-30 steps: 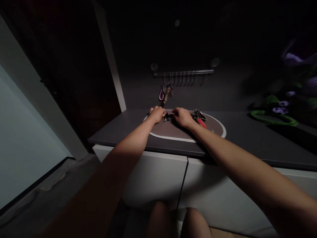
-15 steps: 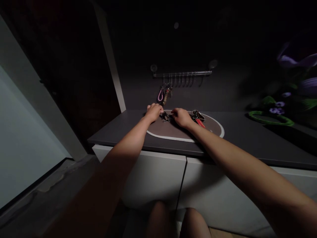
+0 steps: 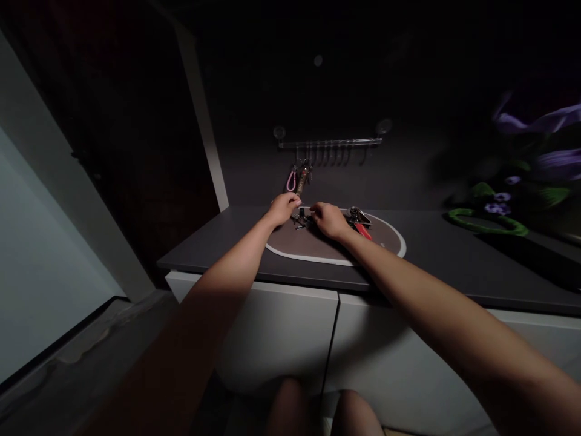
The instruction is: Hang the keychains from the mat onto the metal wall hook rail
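A small bunch of keys (image 3: 301, 220) lies on an oval brown mat with a white rim (image 3: 313, 260), between my two hands. My left hand (image 3: 282, 209) is at the upper left of the keys, thumb and fingers drawn together; what they pinch, if anything, does not show. From the right, my right hand (image 3: 330, 220) reaches close to the keys with curled fingers, and its fingertips are partly hidden. Right beside that hand rests a second bunch of metal pieces (image 3: 358, 216) with a red tag (image 3: 363, 231).
A clear hook rail (image 3: 331, 143) is fixed to the dark wall behind. From its left hooks hang a pink loop (image 3: 291, 180) and a brown key fob (image 3: 302, 180). Purple flowers (image 3: 499, 204) and a green ring (image 3: 488, 223) stand on the right of the grey counter (image 3: 436, 254).
The view has tilted up slightly, so everything sits a little lower. My left thumb and fingers have lifted slightly off the keys. My right hand has moved slightly closer to them.
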Demonstrator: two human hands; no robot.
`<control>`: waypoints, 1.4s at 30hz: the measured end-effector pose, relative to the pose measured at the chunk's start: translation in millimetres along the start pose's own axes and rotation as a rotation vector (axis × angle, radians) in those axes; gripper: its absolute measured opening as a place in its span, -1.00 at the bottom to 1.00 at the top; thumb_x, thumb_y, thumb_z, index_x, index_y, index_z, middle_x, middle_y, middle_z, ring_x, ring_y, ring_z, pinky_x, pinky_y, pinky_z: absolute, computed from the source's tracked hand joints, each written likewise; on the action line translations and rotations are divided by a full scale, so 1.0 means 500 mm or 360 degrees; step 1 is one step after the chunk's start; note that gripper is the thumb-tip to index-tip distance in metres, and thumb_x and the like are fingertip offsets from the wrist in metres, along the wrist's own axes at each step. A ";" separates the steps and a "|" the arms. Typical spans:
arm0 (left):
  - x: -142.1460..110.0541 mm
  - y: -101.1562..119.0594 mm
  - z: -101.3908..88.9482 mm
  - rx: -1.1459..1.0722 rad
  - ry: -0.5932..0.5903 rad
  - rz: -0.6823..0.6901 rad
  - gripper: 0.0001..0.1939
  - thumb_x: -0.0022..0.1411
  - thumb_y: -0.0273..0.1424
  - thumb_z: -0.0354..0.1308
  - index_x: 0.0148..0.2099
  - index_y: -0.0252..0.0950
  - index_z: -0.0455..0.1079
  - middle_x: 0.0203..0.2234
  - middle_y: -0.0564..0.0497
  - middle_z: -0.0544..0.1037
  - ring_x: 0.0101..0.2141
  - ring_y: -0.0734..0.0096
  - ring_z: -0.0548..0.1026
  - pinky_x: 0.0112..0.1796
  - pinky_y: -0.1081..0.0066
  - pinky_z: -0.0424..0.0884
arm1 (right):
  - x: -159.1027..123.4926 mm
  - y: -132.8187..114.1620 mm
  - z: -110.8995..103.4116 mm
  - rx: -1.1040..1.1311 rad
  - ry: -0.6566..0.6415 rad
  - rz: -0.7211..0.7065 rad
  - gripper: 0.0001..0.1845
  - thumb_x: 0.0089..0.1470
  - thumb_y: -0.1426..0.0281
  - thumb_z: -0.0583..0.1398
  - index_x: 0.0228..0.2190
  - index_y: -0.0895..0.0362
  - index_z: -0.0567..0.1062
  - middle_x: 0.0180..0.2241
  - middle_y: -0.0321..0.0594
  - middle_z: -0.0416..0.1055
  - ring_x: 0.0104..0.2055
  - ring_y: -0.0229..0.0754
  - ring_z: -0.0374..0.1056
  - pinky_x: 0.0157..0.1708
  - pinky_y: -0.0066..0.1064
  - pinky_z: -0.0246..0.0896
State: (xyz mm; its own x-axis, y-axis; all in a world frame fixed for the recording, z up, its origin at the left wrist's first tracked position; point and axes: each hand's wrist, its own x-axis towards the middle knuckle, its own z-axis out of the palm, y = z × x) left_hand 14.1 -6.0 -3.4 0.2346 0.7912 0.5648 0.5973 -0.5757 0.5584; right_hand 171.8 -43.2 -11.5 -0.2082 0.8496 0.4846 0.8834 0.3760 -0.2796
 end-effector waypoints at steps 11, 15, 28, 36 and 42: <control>0.002 -0.001 0.019 -0.0828 0.0033 -0.0111 -0.85 0.05 -0.39 0.11 -0.34 -0.38 0.37 -0.48 0.04 0.45 -0.41 0.50 0.35 -0.26 0.45 0.24 | -0.001 -0.007 -0.007 0.0535 0.0279 -0.0068 -0.76 0.05 0.36 0.05 -0.27 0.16 0.43 -0.29 -0.17 0.45 -0.26 -0.23 0.33 -0.22 -0.40 0.15; 0.002 0.000 0.023 -0.0977 0.0018 -0.0137 -0.81 0.02 -0.34 0.15 -0.34 -0.38 0.37 -0.47 0.03 0.45 -0.42 0.52 0.35 -0.25 0.45 0.24 | -0.001 -0.005 -0.007 0.0683 0.0329 -0.0056 -0.77 0.02 0.30 0.06 -0.35 0.16 0.43 -0.39 -0.23 0.43 -0.37 -0.27 0.28 -0.30 -0.43 0.13; -0.010 0.026 0.020 -0.0941 -0.0033 -0.0110 -0.78 0.01 -0.30 0.15 -0.35 -0.37 0.36 -0.44 0.03 0.45 -0.38 0.51 0.36 -0.24 0.47 0.24 | 0.005 0.013 -0.004 0.0810 0.0392 -0.0071 -0.77 -0.01 0.26 0.06 -0.44 0.17 0.39 -0.43 -0.24 0.37 -0.36 -0.27 0.24 -0.29 -0.45 0.12; -0.007 0.027 0.024 -0.1088 -0.0014 -0.0106 -0.74 -0.02 -0.29 0.18 -0.32 -0.38 0.39 -0.44 0.02 0.47 -0.40 0.51 0.38 -0.25 0.46 0.26 | 0.004 0.017 -0.015 0.0902 0.0491 -0.0046 -0.74 -0.04 0.23 0.05 -0.45 0.17 0.38 -0.42 -0.23 0.37 -0.36 -0.26 0.24 -0.28 -0.43 0.13; -0.004 0.034 0.023 -0.1116 0.0174 -0.0226 -0.86 0.00 -0.38 0.14 -0.38 -0.37 0.38 -0.53 0.04 0.45 -0.45 0.51 0.39 -0.31 0.48 0.27 | 0.039 0.037 -0.018 0.1008 0.0581 0.0034 -0.76 -0.06 0.23 0.06 -0.45 0.16 0.35 -0.48 -0.28 0.33 -0.42 -0.29 0.21 -0.34 -0.44 0.17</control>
State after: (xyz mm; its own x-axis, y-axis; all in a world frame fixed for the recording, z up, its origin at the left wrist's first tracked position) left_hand 32.6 -14.7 -2.0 0.0911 0.8642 0.4949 -0.0249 -0.4948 0.8687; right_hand 187.8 -23.3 0.4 0.0569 0.7233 0.6882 0.4505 0.5966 -0.6642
